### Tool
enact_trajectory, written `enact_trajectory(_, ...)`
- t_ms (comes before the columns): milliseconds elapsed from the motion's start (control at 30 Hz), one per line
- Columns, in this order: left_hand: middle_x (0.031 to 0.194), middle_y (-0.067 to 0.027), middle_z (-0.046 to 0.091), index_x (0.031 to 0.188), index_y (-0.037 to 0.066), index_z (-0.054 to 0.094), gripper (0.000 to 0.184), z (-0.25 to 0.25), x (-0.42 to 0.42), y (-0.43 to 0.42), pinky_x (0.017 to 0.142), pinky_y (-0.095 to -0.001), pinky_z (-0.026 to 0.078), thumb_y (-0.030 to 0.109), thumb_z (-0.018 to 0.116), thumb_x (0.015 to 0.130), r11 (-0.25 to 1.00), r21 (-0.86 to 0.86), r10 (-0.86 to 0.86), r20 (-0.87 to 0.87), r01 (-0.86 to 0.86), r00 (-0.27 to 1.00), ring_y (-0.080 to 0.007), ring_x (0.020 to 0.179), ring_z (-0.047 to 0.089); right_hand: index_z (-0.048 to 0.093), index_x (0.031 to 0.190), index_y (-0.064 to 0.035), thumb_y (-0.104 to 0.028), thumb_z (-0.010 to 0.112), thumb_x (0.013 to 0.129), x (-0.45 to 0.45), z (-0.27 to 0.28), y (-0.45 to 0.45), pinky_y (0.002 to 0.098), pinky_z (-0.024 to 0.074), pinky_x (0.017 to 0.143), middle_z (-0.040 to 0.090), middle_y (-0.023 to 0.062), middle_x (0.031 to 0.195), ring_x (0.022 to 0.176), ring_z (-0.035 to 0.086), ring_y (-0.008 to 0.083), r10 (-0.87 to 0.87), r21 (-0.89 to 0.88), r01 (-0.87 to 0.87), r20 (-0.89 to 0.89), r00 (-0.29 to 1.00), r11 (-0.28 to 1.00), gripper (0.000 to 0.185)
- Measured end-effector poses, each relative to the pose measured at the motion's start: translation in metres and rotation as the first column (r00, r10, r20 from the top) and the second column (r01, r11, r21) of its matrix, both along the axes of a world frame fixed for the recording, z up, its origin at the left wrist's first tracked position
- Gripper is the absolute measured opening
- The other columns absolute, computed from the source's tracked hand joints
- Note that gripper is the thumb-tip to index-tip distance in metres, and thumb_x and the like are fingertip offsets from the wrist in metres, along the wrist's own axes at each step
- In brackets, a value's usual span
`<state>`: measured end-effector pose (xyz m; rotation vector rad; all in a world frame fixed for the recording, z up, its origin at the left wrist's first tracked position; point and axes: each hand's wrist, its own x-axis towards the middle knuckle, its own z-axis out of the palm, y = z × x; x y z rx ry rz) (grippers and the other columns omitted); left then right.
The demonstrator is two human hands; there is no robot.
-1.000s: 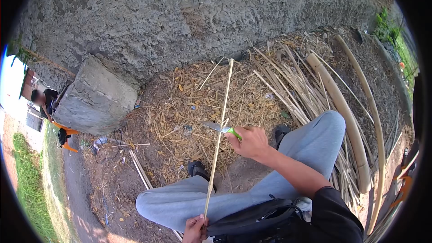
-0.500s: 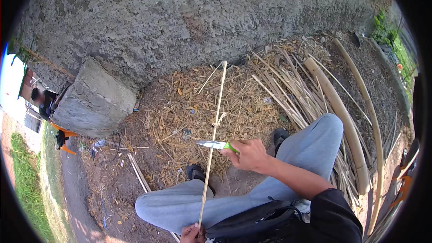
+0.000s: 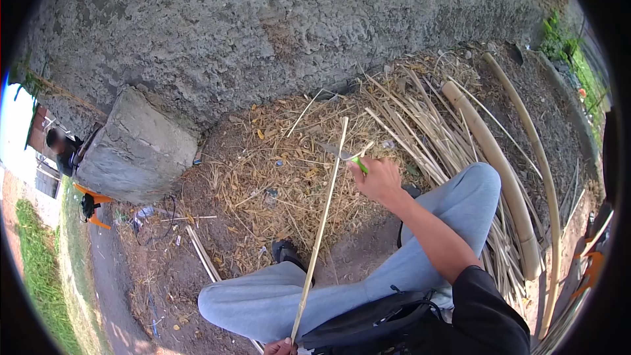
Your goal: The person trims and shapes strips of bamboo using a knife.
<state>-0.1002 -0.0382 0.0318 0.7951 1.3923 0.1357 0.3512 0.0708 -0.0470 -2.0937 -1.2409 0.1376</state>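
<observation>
My right hand (image 3: 380, 179) is closed round the green handle of a knife (image 3: 336, 150). The blade points left and lies across the upper part of a long, thin bamboo strip (image 3: 323, 223), close to its far end. At the bottom edge, my left hand (image 3: 281, 347) pinches the near end of that strip; part of this hand is cut off by the frame. The strip slants up and away over my grey trouser legs (image 3: 263, 299). Beside the blade, a pale curl or chip (image 3: 365, 148) shows near my right fingers.
Bamboo strips (image 3: 434, 125) lie in a heap on the right, beside a thick bamboo pole (image 3: 493, 158) and a curved one (image 3: 536, 144). Shavings (image 3: 263, 184) cover the ground. A rough wall (image 3: 296, 26) rises ahead. A person (image 3: 62, 151) is beyond the concrete block (image 3: 135, 148).
My right hand and the knife have moved up and away along the strip. The strip's far end has shifted right and lower. My left hand has sunk slightly towards the bottom edge.
</observation>
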Motion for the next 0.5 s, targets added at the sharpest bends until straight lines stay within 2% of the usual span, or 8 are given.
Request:
enact_trajectory(67, 0.050, 0.0002, 0.041, 0.067, 0.010, 0.051, 0.033, -0.012, -0.011, 0.001, 0.034, -0.0234, 0.024, 0.023, 0.047, 0.096, 0.998, 0.054, -0.043, 0.006, 0.042, 0.999, -0.0091, 0.038, 0.036, 0.066, 0.075, -0.0071, -0.039, 0.060, 0.094, -0.002, 0.004, 0.000, 0.0392, 0.0329, 0.033, 0.054, 0.0082, 0.044, 0.031, 0.047, 0.0225, 0.005, -0.013, -0.005, -0.024, 1.000, 1.000, 0.038)
enact_trajectory(100, 0.050, -0.0003, 0.042, 0.065, 0.010, 0.050, 0.030, -0.012, -0.010, 0.001, 0.034, -0.0236, 0.024, 0.018, 0.046, 0.094, 0.999, -0.033, 0.042, -0.015, -0.042, 0.999, -0.0092, 0.038, 0.036, 0.066, 0.075, -0.0073, -0.038, 0.059, 0.095, -0.016, 0.007, -0.008, 0.0388, 0.0332, 0.033, 0.053, 0.0082, 0.044, 0.031, 0.046, 0.0221, 0.112, 0.087, -0.117, 0.063, 0.992, 0.989, 0.038)
enact_trajectory(133, 0.050, -0.0003, 0.042, 0.065, 0.010, 0.050, 0.030, -0.013, -0.011, 0.001, 0.034, -0.0236, 0.024, 0.018, 0.046, 0.094, 0.998, -0.035, 0.042, -0.015, -0.043, 0.999, -0.0092, 0.038, 0.036, 0.066, 0.075, -0.0074, -0.037, 0.058, 0.096, -0.025, 0.006, -0.013, 0.0383, 0.0334, 0.033, 0.053, 0.0082, 0.044, 0.031, 0.046, 0.0216, 0.211, 0.169, -0.236, 0.154, 0.965, 0.957, 0.037)
enact_trajectory(200, 0.050, -0.0003, 0.042, 0.066, 0.010, 0.050, 0.032, -0.015, -0.016, -0.005, 0.034, -0.0238, 0.023, 0.021, 0.047, 0.096, 0.997, -0.047, 0.053, -0.025, -0.054, 0.998, -0.0092, 0.038, 0.035, 0.067, 0.076, -0.0080, -0.036, 0.056, 0.097, -0.011, -0.003, -0.012, 0.0380, 0.0344, 0.034, 0.053, 0.0081, 0.044, 0.032, 0.047, 0.0225, 0.214, 0.152, -0.237, 0.155, 0.965, 0.959, 0.037)
enact_trajectory(333, 0.051, 0.0002, 0.042, 0.067, 0.011, 0.050, 0.033, -0.009, -0.018, -0.010, 0.034, -0.0237, 0.024, 0.023, 0.046, 0.098, 1.000, -0.002, 0.006, 0.018, -0.006, 1.000, -0.0092, 0.038, 0.035, 0.069, 0.079, -0.0105, -0.039, 0.057, 0.096, 0.013, -0.020, 0.003, 0.0372, 0.0358, 0.034, 0.056, 0.0074, 0.048, 0.035, 0.050, 0.0224, 0.004, 0.000, -0.004, 0.151, 0.988, 1.000, 0.036)
enact_trajectory(400, 0.051, 0.0011, 0.041, 0.069, 0.012, 0.050, 0.034, -0.027, -0.030, -0.007, 0.035, -0.0233, 0.024, 0.025, 0.046, 0.099, 1.000, 0.005, -0.016, 0.016, 0.016, 1.000, -0.0086, 0.039, 0.035, 0.069, 0.081, -0.0112, -0.043, 0.055, 0.096, -0.010, -0.007, -0.002, 0.0359, 0.0343, 0.033, 0.055, 0.0061, 0.048, 0.034, 0.047, 0.0196, 0.150, -0.009, -0.149, 0.054, 0.987, 0.989, 0.038)
enact_trajectory(433, 0.051, 0.0011, 0.041, 0.069, 0.012, 0.050, 0.034, -0.022, -0.028, -0.003, 0.035, -0.0233, 0.024, 0.025, 0.046, 0.099, 1.000, 0.011, -0.021, 0.014, 0.021, 1.000, -0.0086, 0.039, 0.035, 0.069, 0.082, -0.0103, -0.044, 0.053, 0.097, -0.026, -0.007, -0.011, 0.0352, 0.0314, 0.033, 0.054, 0.0045, 0.047, 0.033, 0.043, 0.0172, 0.271, 0.043, -0.278, 0.124, 0.955, 0.960, 0.040)
enact_trajectory(500, 0.051, 0.0018, 0.041, 0.069, 0.013, 0.050, 0.033, -0.007, -0.020, -0.007, 0.036, -0.0229, 0.024, 0.025, 0.046, 0.099, 0.995, -0.092, 0.037, 0.025, -0.035, 0.999, -0.0081, 0.039, 0.035, 0.068, 0.081, -0.0096, -0.043, 0.053, 0.097, -0.027, -0.008, -0.019, 0.0357, 0.0327, 0.033, 0.054, 0.0045, 0.046, 0.033, 0.044, 0.0178, 0.299, 0.052, -0.313, 0.187, 0.936, 0.948, 0.040)
